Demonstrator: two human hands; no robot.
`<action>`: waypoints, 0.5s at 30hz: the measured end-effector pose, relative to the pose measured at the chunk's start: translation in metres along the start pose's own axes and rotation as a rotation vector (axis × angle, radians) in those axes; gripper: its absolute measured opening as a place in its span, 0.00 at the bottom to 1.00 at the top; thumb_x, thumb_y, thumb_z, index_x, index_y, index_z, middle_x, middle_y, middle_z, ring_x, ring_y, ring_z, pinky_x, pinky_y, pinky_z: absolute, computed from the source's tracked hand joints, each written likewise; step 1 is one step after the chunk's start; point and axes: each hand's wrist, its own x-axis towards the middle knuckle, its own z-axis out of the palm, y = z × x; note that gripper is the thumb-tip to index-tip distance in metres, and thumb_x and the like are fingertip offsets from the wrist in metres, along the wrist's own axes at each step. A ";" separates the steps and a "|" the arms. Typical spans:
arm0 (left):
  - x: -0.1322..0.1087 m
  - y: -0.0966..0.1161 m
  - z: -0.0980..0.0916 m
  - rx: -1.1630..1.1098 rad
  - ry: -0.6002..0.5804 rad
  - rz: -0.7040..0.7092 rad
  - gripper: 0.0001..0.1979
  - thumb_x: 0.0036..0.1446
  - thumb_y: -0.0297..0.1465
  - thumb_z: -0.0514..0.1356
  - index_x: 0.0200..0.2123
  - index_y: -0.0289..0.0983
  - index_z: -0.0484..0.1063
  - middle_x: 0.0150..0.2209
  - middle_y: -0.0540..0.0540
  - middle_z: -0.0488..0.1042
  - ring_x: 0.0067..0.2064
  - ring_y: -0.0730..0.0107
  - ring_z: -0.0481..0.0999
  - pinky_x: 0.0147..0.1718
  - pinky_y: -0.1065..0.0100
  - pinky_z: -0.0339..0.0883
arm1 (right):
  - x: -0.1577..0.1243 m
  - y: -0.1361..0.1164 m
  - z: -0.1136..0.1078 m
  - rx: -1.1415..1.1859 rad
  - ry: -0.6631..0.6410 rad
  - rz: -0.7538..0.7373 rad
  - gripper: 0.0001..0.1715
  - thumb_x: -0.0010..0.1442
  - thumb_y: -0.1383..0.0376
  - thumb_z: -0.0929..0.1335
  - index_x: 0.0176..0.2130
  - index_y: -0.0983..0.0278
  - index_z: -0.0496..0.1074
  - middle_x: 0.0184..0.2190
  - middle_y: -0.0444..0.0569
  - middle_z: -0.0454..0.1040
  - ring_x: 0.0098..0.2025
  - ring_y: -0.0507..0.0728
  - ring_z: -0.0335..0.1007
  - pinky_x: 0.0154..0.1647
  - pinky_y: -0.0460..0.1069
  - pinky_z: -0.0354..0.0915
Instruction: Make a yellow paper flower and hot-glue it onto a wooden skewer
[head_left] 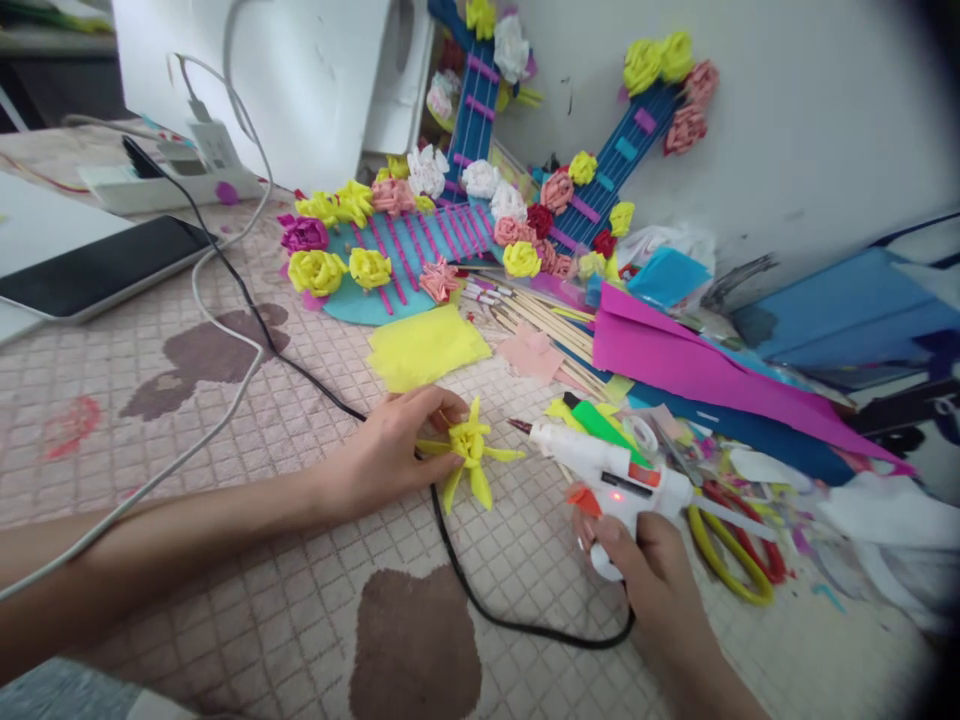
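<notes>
Fingers and thumb of the bare left hand are closed in a pinching grip on a yellow, star-shaped flower of crinkled paper, which sits low over the bench with its petals spread. The right hand has its grip wrapped around the handle of a white plastic glue gun, whose dark nozzle points at the flower, near it but apart. A small red light glows on the gun's side.

A thin black cable loops from the gun's handle across the pale, grid-patterned cloth and passes beneath the left hand. Just behind the gun lies a green marker with a black cap; right of it are red and yellow scissor handles. Beyond the flower lie flat yellow paper sheets, thin wooden sticks and a folded magenta sheet. Farther back, blue stringed panels carry paper roses.
</notes>
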 end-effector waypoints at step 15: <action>-0.002 -0.004 0.005 -0.122 0.055 0.002 0.19 0.48 0.24 0.61 0.45 0.38 0.64 0.38 0.50 0.71 0.33 0.74 0.72 0.33 0.71 0.68 | 0.103 -0.016 0.042 -0.217 0.087 -0.388 0.17 0.58 0.57 0.62 0.40 0.65 0.71 0.35 0.50 0.74 0.38 0.59 0.69 0.40 0.52 0.64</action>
